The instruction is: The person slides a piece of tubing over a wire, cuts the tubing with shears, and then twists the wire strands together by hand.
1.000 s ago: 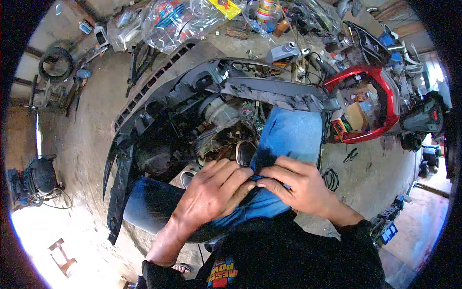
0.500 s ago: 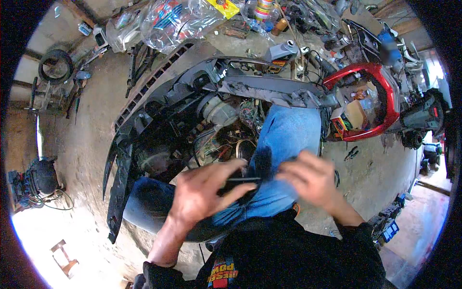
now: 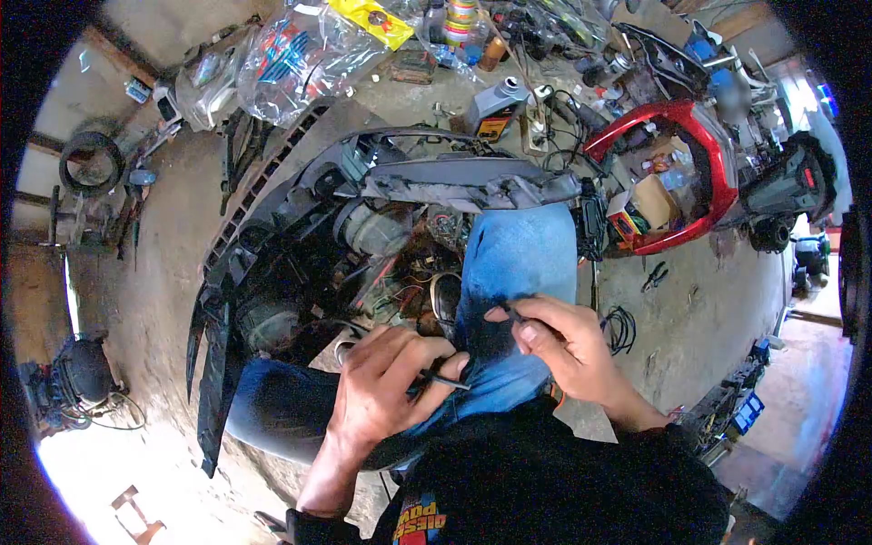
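My left hand (image 3: 386, 377) is closed round a thin black cable (image 3: 447, 380), whose end sticks out past the fingertips. My right hand (image 3: 568, 345) pinches a small dark piece (image 3: 514, 314) between thumb and fingers, above the jeans (image 3: 522, 250). The two hands are apart, over my lap. In front of them a large dark plastic vehicle part (image 3: 318, 177) curves round my legs, with a round lamp-like unit (image 3: 377, 227) and loose wires (image 3: 418, 263) inside it.
A red frame (image 3: 722, 182) lies at the right, round an open box (image 3: 649, 204). Pliers (image 3: 654, 276) and a coiled cable (image 3: 619, 329) rest on the floor. At the back are a grey bottle (image 3: 498, 107) and plastic bags (image 3: 300, 54). A tyre (image 3: 91, 163) stands at the left.
My right hand has moved slightly left and downward and now pinches the small dark piece in plain view. My left hand has lowered a little, its fingers more curled. The head view has shifted.
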